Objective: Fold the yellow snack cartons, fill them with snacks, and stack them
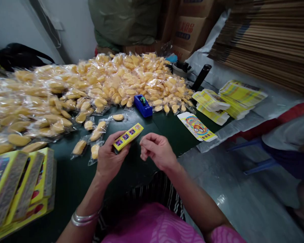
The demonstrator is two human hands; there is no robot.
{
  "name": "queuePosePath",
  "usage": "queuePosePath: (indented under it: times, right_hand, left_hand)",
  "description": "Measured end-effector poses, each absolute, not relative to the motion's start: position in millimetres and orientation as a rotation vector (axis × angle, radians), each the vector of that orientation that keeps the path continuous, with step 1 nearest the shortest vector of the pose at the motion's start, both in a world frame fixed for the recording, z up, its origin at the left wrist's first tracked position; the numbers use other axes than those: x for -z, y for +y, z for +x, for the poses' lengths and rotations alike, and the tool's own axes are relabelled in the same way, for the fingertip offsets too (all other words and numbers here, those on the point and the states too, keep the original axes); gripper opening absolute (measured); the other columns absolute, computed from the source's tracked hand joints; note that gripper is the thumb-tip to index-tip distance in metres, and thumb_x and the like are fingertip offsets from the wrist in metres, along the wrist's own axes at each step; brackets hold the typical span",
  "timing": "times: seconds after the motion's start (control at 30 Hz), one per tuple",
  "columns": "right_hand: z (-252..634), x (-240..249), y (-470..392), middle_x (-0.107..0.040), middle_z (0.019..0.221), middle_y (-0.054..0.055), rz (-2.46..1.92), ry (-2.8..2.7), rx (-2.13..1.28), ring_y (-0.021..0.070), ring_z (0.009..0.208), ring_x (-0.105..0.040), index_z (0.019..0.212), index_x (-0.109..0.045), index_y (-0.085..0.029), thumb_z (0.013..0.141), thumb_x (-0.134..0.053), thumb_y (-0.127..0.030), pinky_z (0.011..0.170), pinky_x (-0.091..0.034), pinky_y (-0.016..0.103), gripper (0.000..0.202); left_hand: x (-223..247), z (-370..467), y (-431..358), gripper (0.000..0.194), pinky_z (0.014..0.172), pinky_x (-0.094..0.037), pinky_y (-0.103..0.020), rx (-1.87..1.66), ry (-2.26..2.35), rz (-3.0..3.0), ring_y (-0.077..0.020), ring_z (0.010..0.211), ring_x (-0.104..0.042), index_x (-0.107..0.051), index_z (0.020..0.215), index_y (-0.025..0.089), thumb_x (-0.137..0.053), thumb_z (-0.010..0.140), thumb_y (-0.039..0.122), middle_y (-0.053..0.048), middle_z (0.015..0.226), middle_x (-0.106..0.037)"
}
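Observation:
My left hand (110, 157) grips a small yellow carton (128, 136) printed with a row of little pictures on its narrow side. Just right of the carton's end is my right hand (157, 150), fingers curled together and apart from the carton; whether anything is pinched in them I cannot make out. Beyond the carton stands a blue tape dispenser (143, 106). Close to my left hand lie several loose, clear-wrapped yellow pieces, among them one wrapped piece (79, 147). A flat printed carton (197, 127) lies to the right on the dark green table (77, 189).
A large heap of wrapped yellow pieces (121, 77) covers the far side. Filled yellow boxes (27, 189) are stacked at lower left. Flat carton stacks (240, 94) and a black cylinder (201, 77) stand at right. A blue stool (260, 165) and a seated person are beyond the edge.

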State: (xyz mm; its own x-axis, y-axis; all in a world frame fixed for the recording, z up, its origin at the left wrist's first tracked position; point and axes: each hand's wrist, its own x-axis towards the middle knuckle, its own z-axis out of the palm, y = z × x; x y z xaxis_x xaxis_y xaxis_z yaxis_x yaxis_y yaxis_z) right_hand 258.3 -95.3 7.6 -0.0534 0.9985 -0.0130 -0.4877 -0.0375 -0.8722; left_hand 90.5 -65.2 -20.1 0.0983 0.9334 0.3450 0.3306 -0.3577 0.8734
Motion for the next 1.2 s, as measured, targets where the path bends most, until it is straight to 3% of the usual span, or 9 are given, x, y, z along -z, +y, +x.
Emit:
queuePosePath:
  times: [0.17, 0.37, 0.67, 0.93, 1.2]
  right_hand:
    - [246.0, 3.6, -97.2, -0.057, 0.051, -0.007, -0.801, -0.744, -1.552, 0.006, 0.041, -0.047, 0.069, -0.063, -0.017, 0.064, -0.085, -0.042, 0.042, -0.044, 0.021, 0.034]
    - [258.7, 8.5, -103.5, -0.058, 0.048, -0.006, -0.876, -0.716, -1.553, 0.0059, 0.038, -0.047, 0.066, -0.062, -0.015, 0.064, -0.086, -0.041, 0.041, -0.044, 0.021, 0.035]
    - [252.7, 16.2, -92.7, -0.053, 0.046, -0.008, -0.849, -0.62, -1.674, 0.0054, 0.037, -0.045, 0.06, -0.055, -0.016, 0.057, -0.089, -0.041, 0.039, -0.041, 0.021, 0.042]
    - [237.8, 24.7, -88.9, -0.06, 0.052, -0.007, -0.817, -0.675, -1.639, 0.0067, 0.037, -0.047, 0.078, -0.058, -0.018, 0.053, -0.088, -0.052, 0.038, -0.041, 0.021, 0.052]
    - [230.2, 15.5, -85.3, -0.052, 0.047, -0.008, -0.995, -0.845, -1.258, 0.0063, 0.038, -0.044, 0.058, -0.047, -0.021, 0.054, -0.086, -0.048, 0.036, -0.033, 0.02, 0.048]
  left_hand:
    - [24.8, 98.5, -75.4, 0.034, 0.087, -0.056, -0.03, -1.355, 1.204, 2.018, -0.0201, 0.098, -0.07, -0.063, 0.118, 0.021, -0.065, 0.084, 0.021, -0.006, 0.113, -0.072]
    - [33.3, 102.9, -72.8, 0.044, 0.097, -0.054, -0.04, -1.549, 0.962, 2.29, -0.0249, 0.115, -0.064, -0.059, 0.124, 0.021, -0.063, 0.083, 0.007, -0.01, 0.118, -0.07]
    - [23.6, 95.1, -69.3, 0.047, 0.102, -0.049, -0.05, -1.528, 0.832, 2.585, -0.0294, 0.116, -0.064, -0.059, 0.124, 0.02, -0.063, 0.082, 0.002, -0.014, 0.118, -0.071]
    - [17.4, 95.2, -90.6, 0.042, 0.091, -0.059, -0.032, -1.547, 0.999, 1.969, -0.0213, 0.106, -0.07, -0.066, 0.12, 0.024, -0.071, 0.081, 0.01, -0.004, 0.119, -0.072]
    - [-6.4, 101.8, -109.8, 0.036, 0.084, -0.062, -0.026, -1.559, 1.083, 1.534, -0.0189, 0.094, -0.074, -0.073, 0.107, 0.024, -0.08, 0.072, 0.016, -0.001, 0.108, -0.077]
